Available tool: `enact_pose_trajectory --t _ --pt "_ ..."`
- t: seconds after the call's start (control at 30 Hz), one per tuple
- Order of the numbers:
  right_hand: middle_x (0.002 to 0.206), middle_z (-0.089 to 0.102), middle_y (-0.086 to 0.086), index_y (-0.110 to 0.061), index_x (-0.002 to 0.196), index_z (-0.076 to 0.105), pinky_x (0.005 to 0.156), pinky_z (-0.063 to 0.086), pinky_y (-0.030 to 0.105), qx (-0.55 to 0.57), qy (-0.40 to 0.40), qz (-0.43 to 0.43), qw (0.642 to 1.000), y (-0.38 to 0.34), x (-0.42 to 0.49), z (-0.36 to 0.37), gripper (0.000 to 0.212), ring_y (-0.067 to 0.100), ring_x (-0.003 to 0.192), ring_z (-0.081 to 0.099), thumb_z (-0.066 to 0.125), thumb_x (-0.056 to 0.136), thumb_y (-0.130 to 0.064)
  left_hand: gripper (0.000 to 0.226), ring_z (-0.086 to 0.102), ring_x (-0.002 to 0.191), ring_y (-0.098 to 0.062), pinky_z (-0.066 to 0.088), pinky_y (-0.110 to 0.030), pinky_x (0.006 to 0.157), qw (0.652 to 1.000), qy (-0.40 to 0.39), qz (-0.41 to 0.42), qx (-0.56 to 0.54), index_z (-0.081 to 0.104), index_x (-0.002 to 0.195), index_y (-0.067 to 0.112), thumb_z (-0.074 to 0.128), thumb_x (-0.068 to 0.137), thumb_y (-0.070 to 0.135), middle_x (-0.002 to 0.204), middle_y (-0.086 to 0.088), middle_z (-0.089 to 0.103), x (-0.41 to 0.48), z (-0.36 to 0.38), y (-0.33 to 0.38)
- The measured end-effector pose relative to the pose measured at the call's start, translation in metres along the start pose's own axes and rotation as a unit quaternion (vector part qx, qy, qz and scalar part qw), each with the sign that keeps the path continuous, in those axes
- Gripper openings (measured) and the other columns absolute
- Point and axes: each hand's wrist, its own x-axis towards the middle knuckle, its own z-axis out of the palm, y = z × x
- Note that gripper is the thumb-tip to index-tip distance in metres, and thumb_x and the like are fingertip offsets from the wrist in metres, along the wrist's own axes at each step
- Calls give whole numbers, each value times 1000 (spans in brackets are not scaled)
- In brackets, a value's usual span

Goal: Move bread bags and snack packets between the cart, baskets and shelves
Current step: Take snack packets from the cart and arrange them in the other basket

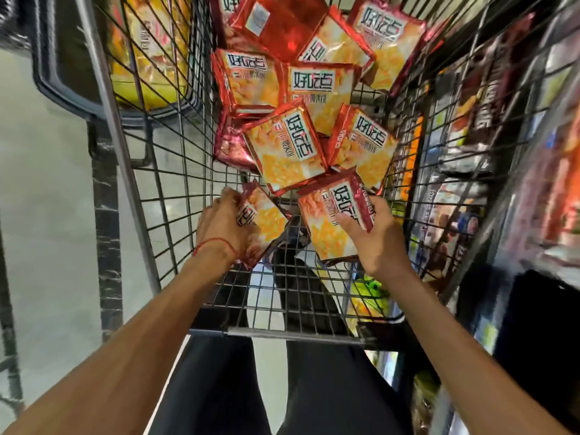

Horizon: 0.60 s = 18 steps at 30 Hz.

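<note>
A wire shopping cart (175,196) holds several red-and-orange snack packets (284,142) piled toward its far end. My left hand (219,227) grips one packet (263,224) by its left edge, low in the near part of the cart. My right hand (373,237) holds a second packet (329,221), thumb across its front and fingers behind its right edge. Both packets are tilted and sit just in front of the pile.
A grey basket (72,86) with yellow bags (150,48) stands to the left, outside the cart. Shelves with dark and orange packets (470,120) run along the right side. The cart's near rim (282,335) is over my legs. Pale floor lies to the left.
</note>
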Motion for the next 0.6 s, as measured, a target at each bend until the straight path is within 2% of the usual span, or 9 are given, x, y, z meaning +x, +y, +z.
enact_pose_trajectory --t 0.1,0.2,0.23,0.3,0.33,0.4,0.47,0.5,0.6 --pt "99 67 -22 -23 127 54 68 46 5 26 24 -6 999 -10 -17 -9 37 -19 78 62 73 97 -36 55 60 110 -29 51 -44 99 1000 13 18 -6 56 124 19 86 78 19 113 -7 64 -11 -14 10" --pt "106 72 -16 -18 131 57 85 57 27 62 45 -6 997 -23 -40 -20 44 -6 90 67 72 96 -41 55 59 110 -32 49 -44 105 999 26 40 -17 61 129 15 85 80 18 113 -11 60 -29 -33 23" --pt "106 71 -20 -19 130 57 85 57 27 71 47 -8 996 -28 -48 -25 42 -9 90 66 71 97 -41 53 60 106 -31 50 -43 104 998 28 49 -38 63 128 15 85 80 19 111 -10 61 -36 -39 24" --pt "105 64 -30 -25 125 54 81 52 16 88 57 -10 994 -38 -67 -33 35 -17 92 64 70 98 -40 48 63 102 -27 53 -46 99 992 19 71 -104 64 126 19 85 82 24 109 -7 64 -56 -53 28" --pt "104 65 -29 -26 126 54 80 50 15 92 69 -13 993 -42 -75 -37 35 -15 94 64 71 98 -40 47 65 102 -25 55 -48 97 987 10 80 -137 63 126 23 83 84 28 109 -4 67 -66 -60 29" --pt "104 67 -26 -25 127 55 79 50 14 93 88 -17 992 -49 -91 -45 36 -16 92 63 71 98 -41 46 68 106 -21 56 -43 98 977 -13 100 -189 57 131 28 77 90 33 115 1 70 -89 -75 34" --pt "107 68 -22 -22 131 54 81 52 13 90 97 -20 991 -56 -108 -51 41 -18 92 61 70 98 -42 53 67 110 -18 53 -30 97 971 -26 121 -206 51 141 22 72 94 32 119 4 69 -111 -91 37" --pt "110 69 -19 -20 135 53 80 51 11 85 105 -26 991 -60 -115 -53 46 -17 93 61 70 99 -42 54 66 111 -17 53 -29 96 967 -25 129 -217 49 143 21 71 95 33 120 4 69 -120 -98 37" --pt "115 71 -11 -19 141 51 72 45 1 69 121 -49 989 -69 -135 -57 52 -17 96 61 71 98 -40 51 68 111 -19 55 -38 96 957 -36 114 -263 45 143 25 68 98 33 122 2 69 -146 -122 35"
